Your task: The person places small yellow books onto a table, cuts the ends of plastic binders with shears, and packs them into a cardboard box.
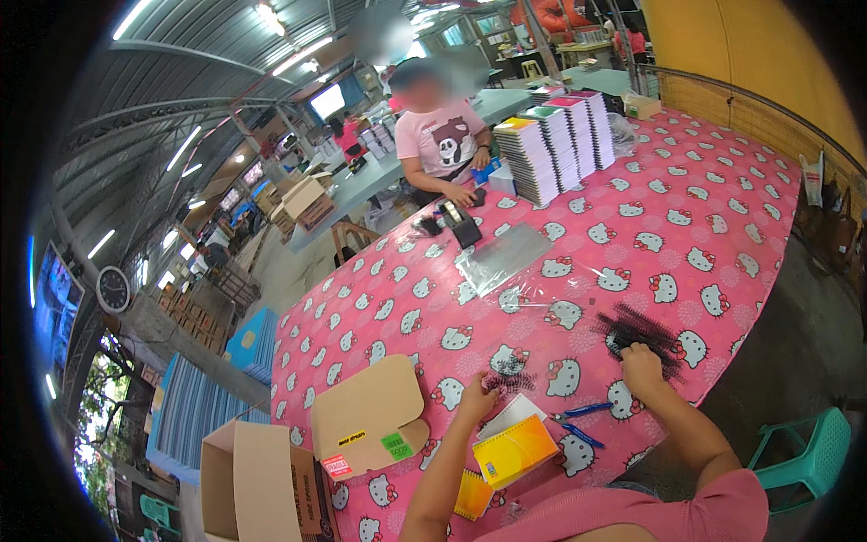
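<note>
My left hand (479,397) is closed, its curled fingers at the left end of a small bunch of black spiral binding coils (515,382). Farther right, my right hand (642,369) grips at the near side of a larger heap of black spiral binding coils (638,331); its fingertips are partly hidden among them. Between my forearms lie a yellow spiral notebook (517,450) with white sheets (515,414) behind it, and another yellow notebook (472,496) closer to me. Blue-handled pliers (582,422) rest beside the notebooks, jaws toward them.
A pink patterned cloth covers the table (578,235). An open cardboard box (262,479) and a cardboard flap (370,420) stand at the left. Clear plastic (506,257) lies mid-table. Across it, a co-worker (442,135) stands by tall notebook stacks (555,149). A green stool (806,456) is at right.
</note>
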Available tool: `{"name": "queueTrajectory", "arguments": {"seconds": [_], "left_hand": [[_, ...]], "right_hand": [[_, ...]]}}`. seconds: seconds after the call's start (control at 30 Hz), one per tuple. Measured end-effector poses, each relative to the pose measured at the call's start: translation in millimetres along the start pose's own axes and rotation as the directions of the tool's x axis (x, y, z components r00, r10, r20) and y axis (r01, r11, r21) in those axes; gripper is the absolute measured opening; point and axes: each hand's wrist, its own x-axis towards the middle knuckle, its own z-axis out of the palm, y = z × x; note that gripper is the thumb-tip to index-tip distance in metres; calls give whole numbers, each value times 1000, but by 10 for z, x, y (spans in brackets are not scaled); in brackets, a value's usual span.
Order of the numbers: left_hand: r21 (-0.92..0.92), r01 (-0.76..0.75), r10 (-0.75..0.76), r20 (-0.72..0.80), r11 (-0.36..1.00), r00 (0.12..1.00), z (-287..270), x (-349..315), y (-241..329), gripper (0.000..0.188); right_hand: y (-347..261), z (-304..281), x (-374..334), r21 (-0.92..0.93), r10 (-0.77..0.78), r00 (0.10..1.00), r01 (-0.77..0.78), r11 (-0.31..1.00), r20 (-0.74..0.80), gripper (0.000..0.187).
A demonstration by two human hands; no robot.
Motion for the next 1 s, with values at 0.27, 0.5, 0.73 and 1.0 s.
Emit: {"name": "queueTrajectory", "arguments": {"seconds": [0.27,0.5,0.73,1.0], "left_hand": [[237,-42,36,31,971,999,-204,-229,561,53],[160,-423,394,186,892,900,-240,-843,614,31],[25,-70,60,295,997,953,-206,-873,692,21],[40,-149,135,239,988,962,-212,-940,732,24]], "right_hand": [[39,-156,66,-141,7,997,5,990,81,11],[-105,-336,96,88,99,992,-106,990,76,13],[-250,-427,133,203,0,998,13,979,-62,13],[-709,-398,60,423,-84,994,47,905,68,18]]}}
